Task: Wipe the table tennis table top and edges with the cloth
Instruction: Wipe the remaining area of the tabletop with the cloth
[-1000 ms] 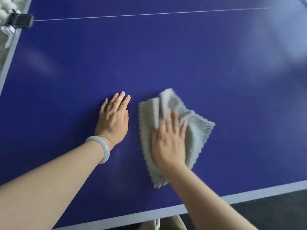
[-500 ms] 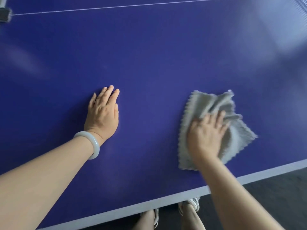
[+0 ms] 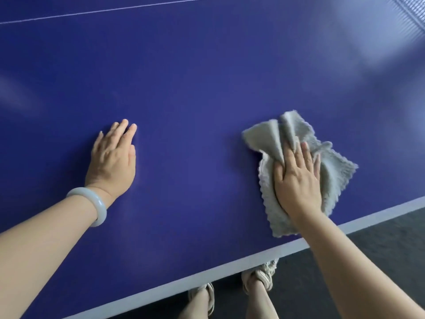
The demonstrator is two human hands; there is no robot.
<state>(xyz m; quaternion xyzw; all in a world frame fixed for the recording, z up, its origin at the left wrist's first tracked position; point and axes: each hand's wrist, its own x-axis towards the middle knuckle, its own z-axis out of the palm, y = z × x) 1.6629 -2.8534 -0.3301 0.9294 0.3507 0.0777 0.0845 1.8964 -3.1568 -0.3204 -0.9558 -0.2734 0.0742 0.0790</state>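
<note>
Two bare hands lie on a blue table tennis worktop (image 3: 207, 88), seen from the head camera looking down. The left hand (image 3: 112, 162), with a pale bangle (image 3: 97, 204) on its wrist, rests flat with fingers straight and close together, holding nothing, well apart from the cloth. The right hand (image 3: 297, 180) presses palm-down, fingers extended, on a crumpled grey cloth (image 3: 338, 173), which lies on the playing surface near the white edge band (image 3: 161, 288). A thin white line (image 3: 92, 12) crosses the far part of the surface. Below the near edge, two feet in light shoes (image 3: 262, 275) stand on a dark floor (image 3: 379, 245).
</note>
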